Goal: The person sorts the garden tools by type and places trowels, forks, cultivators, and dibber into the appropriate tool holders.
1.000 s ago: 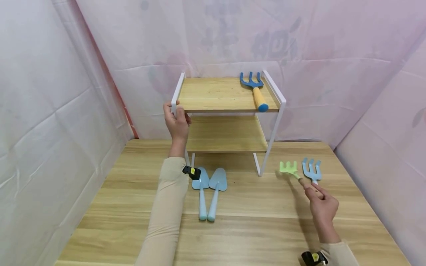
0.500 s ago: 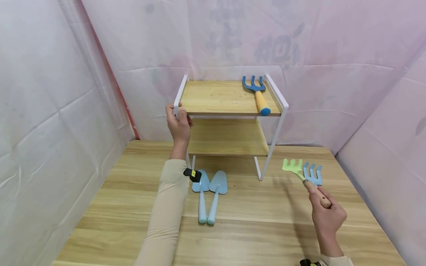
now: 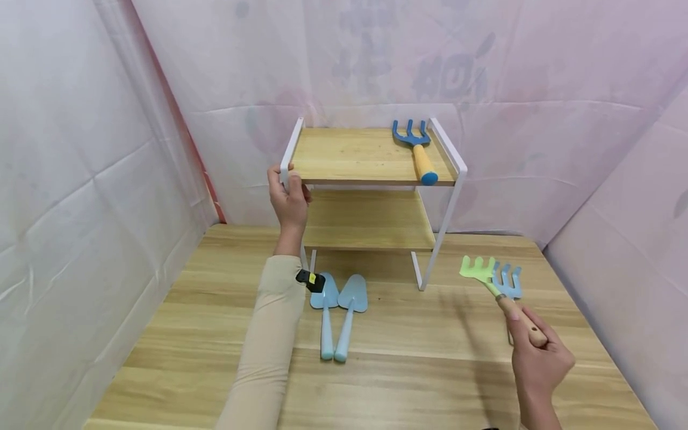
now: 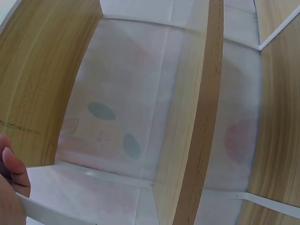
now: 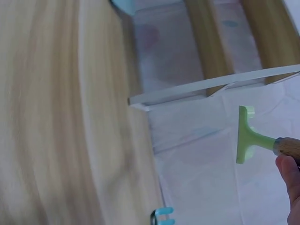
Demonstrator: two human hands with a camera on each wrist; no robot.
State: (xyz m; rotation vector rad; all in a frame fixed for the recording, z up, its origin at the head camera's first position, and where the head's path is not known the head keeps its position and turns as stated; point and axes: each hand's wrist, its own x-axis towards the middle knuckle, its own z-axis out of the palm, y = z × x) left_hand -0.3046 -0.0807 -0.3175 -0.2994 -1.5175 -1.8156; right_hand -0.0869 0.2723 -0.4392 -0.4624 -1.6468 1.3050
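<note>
My left hand point(image 3: 288, 200) grips the front left corner of a two-tier wooden shelf point(image 3: 355, 156) by its white metal frame. Only a few of its fingers point(image 4: 18, 171) show in the left wrist view. Over the right side of the table, my right hand point(image 3: 541, 363) holds a small green hand rake point(image 3: 478, 270) by its wooden handle, tines pointing away. That rake point(image 5: 244, 136) hangs to the side of the shelf frame in the right wrist view. Behind it lies a light blue hand rake point(image 3: 515, 283), partly covered by the green one and my hand.
Two light blue trowels point(image 3: 353, 295) lie side by side before the shelf, one blade partly behind the left wrist camera. A dark blue hand rake with a yellow handle point(image 3: 423, 161) rests on the top tier. Pale sheets point(image 3: 537, 149) enclose the wooden table point(image 3: 408, 370).
My right hand has drawn the green rake rightward and toward me, so it now overlaps the light blue rake. My left hand keeps its grip on the shelf. The head view has shifted slightly.
</note>
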